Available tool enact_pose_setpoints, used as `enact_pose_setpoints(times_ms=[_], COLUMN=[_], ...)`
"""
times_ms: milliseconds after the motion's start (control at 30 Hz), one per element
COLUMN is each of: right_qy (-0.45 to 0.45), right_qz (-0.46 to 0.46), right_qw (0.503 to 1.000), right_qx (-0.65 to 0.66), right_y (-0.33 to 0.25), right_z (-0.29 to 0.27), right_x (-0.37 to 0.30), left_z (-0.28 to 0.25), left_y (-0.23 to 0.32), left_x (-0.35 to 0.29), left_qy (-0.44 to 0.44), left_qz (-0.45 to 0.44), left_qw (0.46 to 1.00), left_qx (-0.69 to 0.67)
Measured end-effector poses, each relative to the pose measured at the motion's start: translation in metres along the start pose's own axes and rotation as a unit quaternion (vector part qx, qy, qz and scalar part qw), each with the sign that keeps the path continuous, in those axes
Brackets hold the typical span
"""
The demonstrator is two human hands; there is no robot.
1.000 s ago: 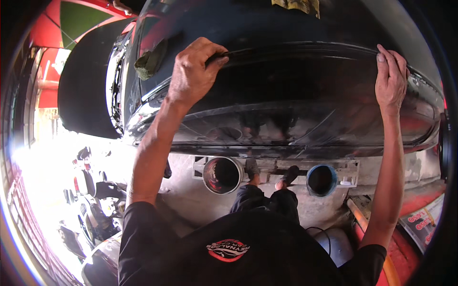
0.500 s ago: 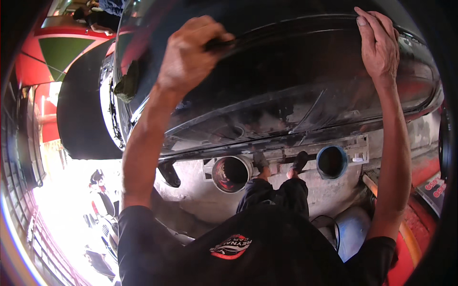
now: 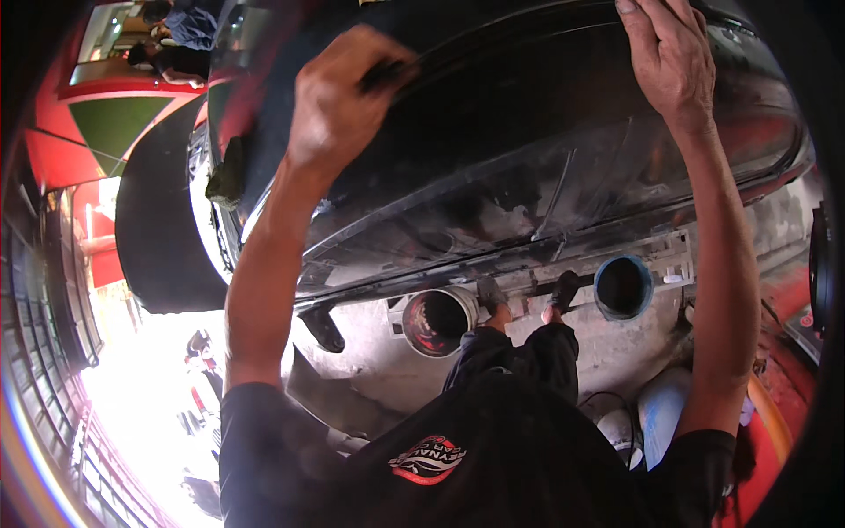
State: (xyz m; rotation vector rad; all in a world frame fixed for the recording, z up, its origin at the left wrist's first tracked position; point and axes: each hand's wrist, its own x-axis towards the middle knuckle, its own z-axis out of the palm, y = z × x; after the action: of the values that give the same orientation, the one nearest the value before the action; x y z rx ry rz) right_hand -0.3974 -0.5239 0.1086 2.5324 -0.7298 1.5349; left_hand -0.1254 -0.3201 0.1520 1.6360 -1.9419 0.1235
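A glossy black car body [image 3: 493, 132] with wet-looking smears spreads out before me. My left hand [image 3: 337, 101] is closed round a small dark piece [image 3: 384, 76], blurred by motion, over the car's upper surface; its kind is not clear. Farther right, my right hand [image 3: 673, 66] rests on the car along a curved line in the bodywork. Its fingers are stretched out, with the tips near the upper rim of the picture, and it holds nothing that I can see.
A dark green cloth [image 3: 225, 176] hangs on the car's left part, beside a black panel [image 3: 163, 229] standing out. By my feet are a white bucket [image 3: 472, 326] and a blue bucket [image 3: 650, 286] on a plank. Two people [image 3: 183, 63] are at the upper left.
My left hand has shifted slightly left, still closed on the dark piece. My right hand sits higher and more to the left in the picture. The whole view has tilted a little.
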Motion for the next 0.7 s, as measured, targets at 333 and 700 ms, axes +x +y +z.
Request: enact_pose_setpoints(times_ms=[333, 700], right_qy=[0.002, -0.012], right_qz=[-0.009, -0.027], right_qw=[1.000, 0.998], right_qx=[0.014, 0.052], right_y=[-0.001, 0.018], right_z=[0.001, -0.010], right_x=[0.007, 0.001], left_z=[0.033, 0.052], left_y=[0.016, 0.044], left_x=[0.075, 0.100], left_qy=[0.029, 0.010], left_qz=[0.099, 0.037], left_qw=[0.992, 0.999], left_qx=[0.075, -0.009])
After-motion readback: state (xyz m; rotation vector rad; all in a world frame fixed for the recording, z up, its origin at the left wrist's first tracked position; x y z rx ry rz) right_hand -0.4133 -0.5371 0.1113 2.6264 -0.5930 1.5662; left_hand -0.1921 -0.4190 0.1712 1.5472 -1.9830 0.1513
